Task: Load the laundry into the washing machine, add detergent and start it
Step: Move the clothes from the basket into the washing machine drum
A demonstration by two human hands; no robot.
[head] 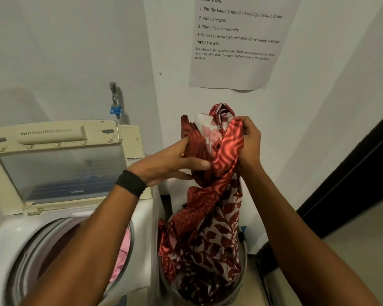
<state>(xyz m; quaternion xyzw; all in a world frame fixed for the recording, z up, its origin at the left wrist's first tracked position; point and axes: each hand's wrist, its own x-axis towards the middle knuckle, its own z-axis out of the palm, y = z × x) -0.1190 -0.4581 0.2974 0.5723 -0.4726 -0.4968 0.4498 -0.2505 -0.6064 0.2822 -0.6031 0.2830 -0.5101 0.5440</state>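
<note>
A long red and white patterned cloth (210,219) hangs from my two hands down into the laundry basket (241,290) on the floor at the lower middle. My right hand (249,138) grips the top of the cloth in a fist. My left hand (175,162) holds a fold of the same cloth from the left, thumb and fingers around it. The top-loading washing machine (9,239) stands at the left with its lid (60,164) raised. Pink fabric (122,255) lies in the drum, partly hidden by my left forearm.
A tap with a blue fitting (115,100) is on the wall behind the machine. A printed task sheet (237,40) is stuck to the wall above the basket. A dark door frame (352,180) runs along the right, with pale floor beyond it.
</note>
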